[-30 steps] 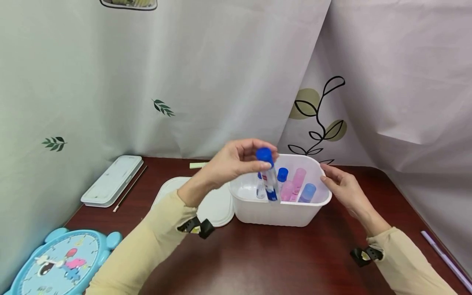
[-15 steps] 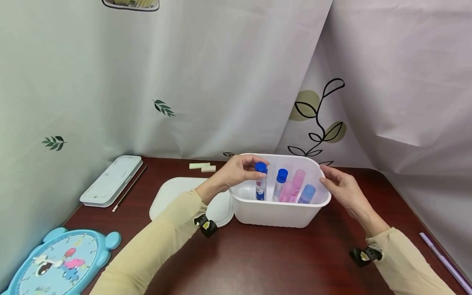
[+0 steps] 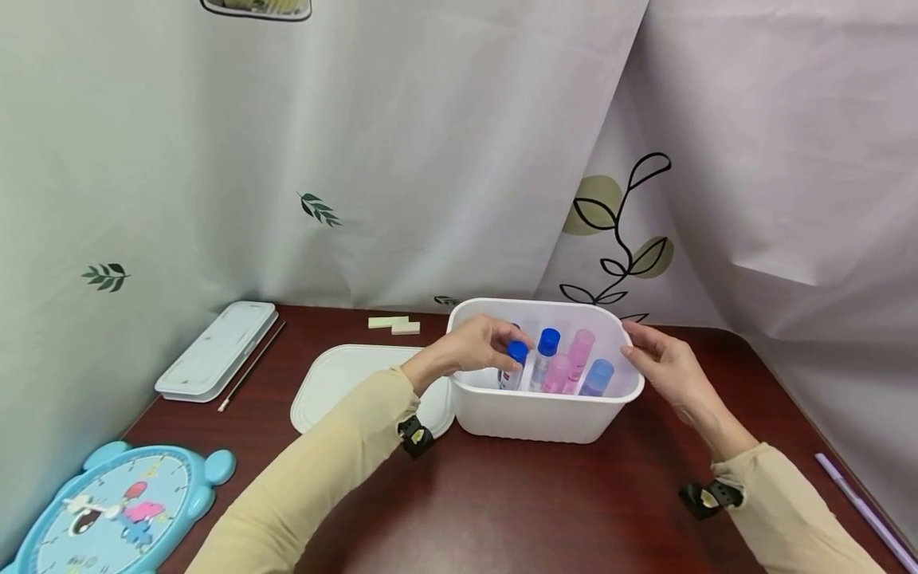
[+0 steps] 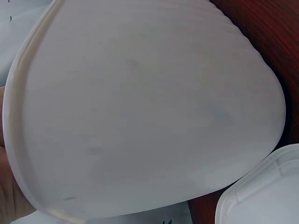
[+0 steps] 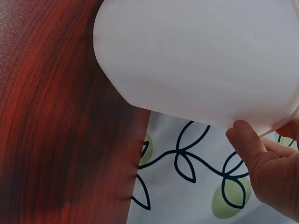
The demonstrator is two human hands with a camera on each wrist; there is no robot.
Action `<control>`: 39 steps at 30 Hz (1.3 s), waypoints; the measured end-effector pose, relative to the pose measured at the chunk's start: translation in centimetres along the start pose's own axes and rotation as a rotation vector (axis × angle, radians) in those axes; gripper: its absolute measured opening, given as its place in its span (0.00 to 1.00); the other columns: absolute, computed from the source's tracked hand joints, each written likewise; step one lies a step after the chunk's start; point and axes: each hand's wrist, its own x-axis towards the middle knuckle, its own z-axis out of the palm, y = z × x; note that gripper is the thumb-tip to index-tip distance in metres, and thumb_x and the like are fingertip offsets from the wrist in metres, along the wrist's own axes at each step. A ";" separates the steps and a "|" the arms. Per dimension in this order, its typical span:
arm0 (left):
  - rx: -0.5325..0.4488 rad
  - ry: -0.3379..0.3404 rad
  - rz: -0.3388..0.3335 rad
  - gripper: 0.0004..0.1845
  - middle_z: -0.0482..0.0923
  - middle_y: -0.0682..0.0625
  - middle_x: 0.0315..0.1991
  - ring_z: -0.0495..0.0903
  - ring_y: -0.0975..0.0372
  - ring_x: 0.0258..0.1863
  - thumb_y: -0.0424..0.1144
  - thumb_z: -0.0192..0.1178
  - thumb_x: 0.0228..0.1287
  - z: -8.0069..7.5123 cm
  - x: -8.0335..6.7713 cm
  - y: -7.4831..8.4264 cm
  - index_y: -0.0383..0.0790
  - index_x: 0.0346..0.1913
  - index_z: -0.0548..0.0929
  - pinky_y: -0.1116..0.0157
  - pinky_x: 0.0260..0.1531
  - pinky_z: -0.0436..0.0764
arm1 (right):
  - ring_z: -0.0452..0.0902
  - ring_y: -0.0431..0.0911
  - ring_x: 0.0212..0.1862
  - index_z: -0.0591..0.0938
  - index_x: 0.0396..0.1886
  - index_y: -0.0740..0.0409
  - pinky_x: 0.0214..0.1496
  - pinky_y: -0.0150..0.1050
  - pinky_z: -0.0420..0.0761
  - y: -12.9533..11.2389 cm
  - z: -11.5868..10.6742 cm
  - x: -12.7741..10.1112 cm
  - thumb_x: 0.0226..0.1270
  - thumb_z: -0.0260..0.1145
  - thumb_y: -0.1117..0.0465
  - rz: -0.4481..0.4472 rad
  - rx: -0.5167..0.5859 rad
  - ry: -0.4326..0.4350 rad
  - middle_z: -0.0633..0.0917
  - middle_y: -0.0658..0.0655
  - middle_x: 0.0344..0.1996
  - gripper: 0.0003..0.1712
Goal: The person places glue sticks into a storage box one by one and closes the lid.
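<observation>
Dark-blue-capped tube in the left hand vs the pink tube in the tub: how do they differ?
Cap: the blue-capped tube has a dark blue cap; the pink tube is pink from cap to body. Body: the first looks clear with a label, the second tinted pink. Contact: the left hand pinches the blue-capped tube at its cap; no hand touches the pink one. Both stand roughly upright inside the white tub.

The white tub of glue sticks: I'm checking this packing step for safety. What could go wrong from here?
The left hand pinches a blue-capped glue stick that leans among other sticks; once let go, it might topple onto the blue-capped neighbour. The right hand only touches the white tub's rim, so a push from the left could slide the tub along the table.
</observation>
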 end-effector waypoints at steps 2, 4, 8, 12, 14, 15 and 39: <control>0.022 -0.002 -0.010 0.18 0.85 0.43 0.39 0.80 0.65 0.35 0.26 0.67 0.53 0.1 0.0 0.0 0.31 0.49 0.82 0.72 0.40 0.80 | 0.72 0.23 0.42 0.63 0.65 0.75 0.42 0.18 0.75 0.0 0.0 0.0 0.70 0.56 0.63 0.003 -0.001 -0.002 0.71 0.77 0.58 0.29; 0.054 -0.004 -0.018 0.18 0.85 0.44 0.37 0.79 0.66 0.34 0.26 0.67 0.53 0.2 0.1 -0.1 0.32 0.49 0.82 0.73 0.38 0.79 | 0.72 0.23 0.42 0.62 0.66 0.75 0.42 0.18 0.75 0.0 0.1 0.0 0.70 0.56 0.63 0.005 -0.002 -0.003 0.71 0.77 0.58 0.29; 0.124 -0.004 -0.029 0.17 0.85 0.46 0.36 0.79 0.66 0.34 0.27 0.67 0.52 0.4 0.1 -0.1 0.35 0.48 0.83 0.74 0.37 0.79 | 0.71 0.23 0.43 0.62 0.66 0.74 0.42 0.17 0.74 0.1 0.1 0.1 0.71 0.56 0.63 0.006 -0.003 -0.007 0.70 0.77 0.59 0.29; 0.165 0.004 -0.040 0.17 0.85 0.46 0.38 0.79 0.65 0.35 0.27 0.67 0.53 0.5 0.0 -0.1 0.36 0.48 0.83 0.74 0.38 0.78 | 0.71 0.22 0.42 0.62 0.66 0.74 0.42 0.17 0.74 0.1 0.2 0.1 0.70 0.56 0.63 0.000 -0.008 -0.006 0.70 0.77 0.59 0.29; 0.171 0.010 -0.042 0.17 0.85 0.45 0.38 0.80 0.64 0.35 0.28 0.67 0.53 0.5 0.0 -0.2 0.36 0.48 0.83 0.74 0.38 0.79 | 0.71 0.22 0.42 0.63 0.66 0.74 0.42 0.17 0.74 0.1 0.3 0.1 0.70 0.56 0.63 0.002 -0.007 -0.006 0.71 0.77 0.58 0.29; 0.173 0.012 -0.043 0.17 0.85 0.45 0.38 0.81 0.64 0.35 0.28 0.67 0.53 0.6 -0.1 -0.2 0.35 0.48 0.83 0.73 0.38 0.79 | 0.71 0.22 0.42 0.63 0.66 0.74 0.42 0.17 0.74 0.1 0.4 0.1 0.70 0.56 0.63 0.001 -0.005 -0.006 0.71 0.77 0.58 0.29; -0.246 0.763 -0.191 0.22 0.78 0.36 0.53 0.78 0.76 0.36 0.33 0.60 0.63 -7.5 -10.6 -8.9 0.30 0.59 0.74 0.75 0.41 0.78 | 0.69 0.18 0.40 0.63 0.65 0.74 0.40 0.15 0.74 0.2 0.0 -0.2 0.71 0.56 0.61 -0.030 -0.022 0.011 0.70 0.78 0.58 0.29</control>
